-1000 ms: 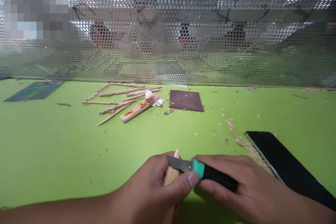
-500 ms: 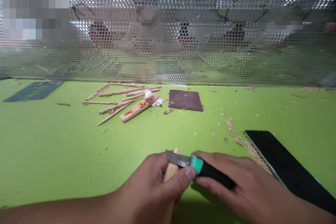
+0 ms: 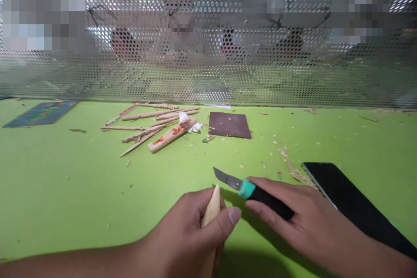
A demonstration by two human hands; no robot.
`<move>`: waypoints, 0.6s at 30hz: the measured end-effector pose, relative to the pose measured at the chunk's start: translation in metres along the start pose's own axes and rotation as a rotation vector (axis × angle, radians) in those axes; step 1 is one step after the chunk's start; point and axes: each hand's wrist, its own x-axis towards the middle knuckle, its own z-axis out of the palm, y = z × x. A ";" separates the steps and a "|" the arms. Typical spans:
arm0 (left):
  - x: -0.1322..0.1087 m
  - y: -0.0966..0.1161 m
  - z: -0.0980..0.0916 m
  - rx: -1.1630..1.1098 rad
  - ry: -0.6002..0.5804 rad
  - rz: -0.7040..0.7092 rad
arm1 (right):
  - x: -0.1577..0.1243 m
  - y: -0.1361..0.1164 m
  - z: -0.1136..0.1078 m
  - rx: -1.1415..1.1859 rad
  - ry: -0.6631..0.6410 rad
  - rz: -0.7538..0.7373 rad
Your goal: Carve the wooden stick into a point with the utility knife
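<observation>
Knife (image 3: 265, 200) clenched in R hand (image 3: 304, 221), gap btwn blade edge (image 3: 228, 179) & stick (image 3: 212, 207) gripped in L hand (image 3: 189, 230).

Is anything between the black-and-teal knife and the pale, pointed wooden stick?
Nothing visible stands between the black-and-teal knife and the tip of the pale wooden stick; the left hand covers part of it lower down.

Bright glare behind mesh (image 3: 208, 69), soft shadows
</observation>
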 end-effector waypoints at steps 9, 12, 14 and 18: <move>0.002 0.001 -0.006 0.089 -0.004 0.045 | 0.001 0.000 -0.003 0.122 -0.158 -0.059; 0.001 -0.001 -0.004 0.092 0.001 0.018 | 0.000 0.001 -0.002 0.131 -0.183 -0.065; 0.000 -0.002 -0.003 0.074 -0.005 0.003 | -0.001 0.002 -0.001 0.115 -0.171 -0.068; 0.001 -0.003 -0.002 0.043 0.016 0.008 | -0.005 0.004 0.005 0.060 -0.094 -0.085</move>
